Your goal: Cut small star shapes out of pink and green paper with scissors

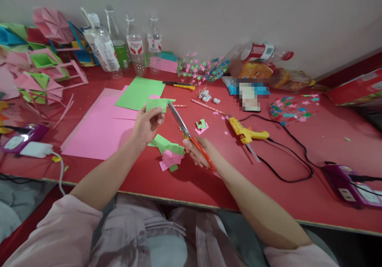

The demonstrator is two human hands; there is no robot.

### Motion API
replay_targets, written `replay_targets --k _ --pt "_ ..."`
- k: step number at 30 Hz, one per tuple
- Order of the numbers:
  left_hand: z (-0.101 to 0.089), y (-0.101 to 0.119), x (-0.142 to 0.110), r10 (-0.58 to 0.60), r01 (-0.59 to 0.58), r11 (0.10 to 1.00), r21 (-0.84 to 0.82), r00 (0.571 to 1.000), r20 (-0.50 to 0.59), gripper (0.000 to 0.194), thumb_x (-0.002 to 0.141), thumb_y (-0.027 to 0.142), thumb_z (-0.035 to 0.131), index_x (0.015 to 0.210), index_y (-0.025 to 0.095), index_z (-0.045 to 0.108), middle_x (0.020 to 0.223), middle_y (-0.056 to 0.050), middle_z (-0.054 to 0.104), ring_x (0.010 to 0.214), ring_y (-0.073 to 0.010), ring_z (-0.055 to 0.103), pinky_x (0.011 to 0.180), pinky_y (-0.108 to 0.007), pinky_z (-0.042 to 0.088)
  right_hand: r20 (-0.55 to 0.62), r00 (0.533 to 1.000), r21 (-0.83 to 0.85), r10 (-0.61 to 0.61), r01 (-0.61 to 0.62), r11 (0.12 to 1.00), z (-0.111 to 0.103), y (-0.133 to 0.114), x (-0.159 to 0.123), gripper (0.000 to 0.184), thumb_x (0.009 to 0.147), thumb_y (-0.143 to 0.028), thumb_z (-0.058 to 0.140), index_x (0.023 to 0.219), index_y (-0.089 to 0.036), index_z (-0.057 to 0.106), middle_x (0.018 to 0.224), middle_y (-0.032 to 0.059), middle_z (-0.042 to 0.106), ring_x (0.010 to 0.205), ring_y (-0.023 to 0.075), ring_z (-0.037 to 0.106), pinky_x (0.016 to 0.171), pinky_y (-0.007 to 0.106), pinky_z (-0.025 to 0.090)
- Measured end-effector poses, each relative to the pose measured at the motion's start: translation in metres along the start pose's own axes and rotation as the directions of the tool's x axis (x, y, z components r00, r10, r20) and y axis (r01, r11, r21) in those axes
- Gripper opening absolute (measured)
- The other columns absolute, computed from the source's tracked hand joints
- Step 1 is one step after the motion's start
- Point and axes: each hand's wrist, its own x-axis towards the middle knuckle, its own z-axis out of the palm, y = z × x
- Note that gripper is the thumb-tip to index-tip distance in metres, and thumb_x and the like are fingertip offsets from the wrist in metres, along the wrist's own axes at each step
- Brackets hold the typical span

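Note:
My left hand (pixel 149 124) pinches a small piece of green paper (pixel 156 105) above the table, fingers closed on its lower edge. In my right hand (pixel 198 151) is a pair of scissors (pixel 200 151) with red handles; the blades point up and left, their tips at the right end of the green piece. Below the hands lie green paper scraps (pixel 162 143) and pink paper scraps (pixel 170 158). A bigger green sheet (pixel 140 92) rests partly over large pink sheets (pixel 98 127) on the left.
On the red table (pixel 191 187) lie a yellow glue gun (pixel 246 131) with a black cord, a yellow utility knife (pixel 182 86) and a pencil (pixel 207 106). Plastic bottles (pixel 135 46) line the wall. Paper stars (pixel 197 68) fill clear containers. Purple power strips (pixel 347 183) sit at both sides.

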Motion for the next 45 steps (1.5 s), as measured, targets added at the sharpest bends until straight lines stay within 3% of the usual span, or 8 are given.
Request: replay_targets --k 4,7,14,23,38,45 --pt "0.000 -0.004 -0.003 0.016 -0.017 1.000 0.020 0.997 0.077 0.017 0.068 0.027 0.072 0.063 0.016 0.060 0.057 0.001 0.063 0.047 -0.0053 0.056 0.048 -0.019 0.045 0.020 0.999 0.062 -0.027 0.026 0.998 0.003 0.000 -0.003 0.050 0.085 -0.064 0.054 0.063 -0.022 0.041 0.036 -0.0088 0.034 0.027 0.0064 0.033 0.031 0.020 0.030" --pt "0.001 -0.008 -0.004 0.080 -0.086 0.993 0.081 0.994 0.073 0.017 0.072 0.031 0.072 0.073 0.016 0.064 0.060 0.001 0.064 0.049 -0.0065 0.058 0.048 -0.020 0.045 0.033 0.999 0.059 -0.034 0.032 0.998 0.005 0.000 -0.005 0.051 0.082 -0.066 0.057 0.062 -0.023 0.039 0.037 -0.0087 0.035 0.028 0.0067 0.034 0.031 0.020 0.029" --pt "-0.001 -0.007 -0.002 0.120 -0.114 0.981 0.156 0.992 -0.030 0.014 0.073 0.027 0.069 0.065 0.016 0.063 0.053 0.003 0.060 0.044 -0.0042 0.052 0.042 -0.017 0.038 0.032 0.999 0.015 -0.010 0.009 1.000 0.003 -0.002 -0.004 0.052 0.079 -0.068 0.059 0.062 -0.022 0.038 0.039 -0.0094 0.035 0.029 0.0065 0.034 0.031 0.021 0.028" --pt "-0.005 -0.004 0.001 0.164 -0.169 0.947 0.274 0.986 0.043 0.016 0.072 0.022 0.065 0.058 0.017 0.061 0.048 0.004 0.058 0.039 -0.0034 0.048 0.039 -0.017 0.035 0.129 0.990 -0.046 -0.061 0.067 0.997 -0.008 0.007 -0.001 0.055 0.082 -0.074 0.047 0.066 -0.021 0.046 0.039 -0.0095 0.035 0.030 0.0065 0.035 0.035 0.021 0.034" --pt "-0.007 -0.008 0.002 0.181 -0.189 0.943 0.275 0.982 0.053 0.015 0.072 0.020 0.063 0.058 0.016 0.062 0.049 0.004 0.058 0.040 -0.0032 0.049 0.040 -0.015 0.037 0.143 0.989 -0.064 -0.042 0.052 0.997 -0.010 0.006 -0.002 0.055 0.081 -0.073 0.048 0.067 -0.021 0.046 0.040 -0.0095 0.036 0.031 0.0066 0.036 0.037 0.021 0.035" --pt "-0.008 -0.007 0.004 0.205 -0.215 0.934 0.286 0.977 0.063 0.014 0.073 0.019 0.062 0.059 0.016 0.061 0.049 0.004 0.058 0.040 -0.0041 0.049 0.040 -0.017 0.037 0.097 0.995 -0.065 -0.038 0.045 0.997 -0.009 0.003 -0.001 0.053 0.079 -0.072 0.052 0.065 -0.022 0.043 0.039 -0.0097 0.034 0.030 0.0062 0.033 0.035 0.021 0.033"
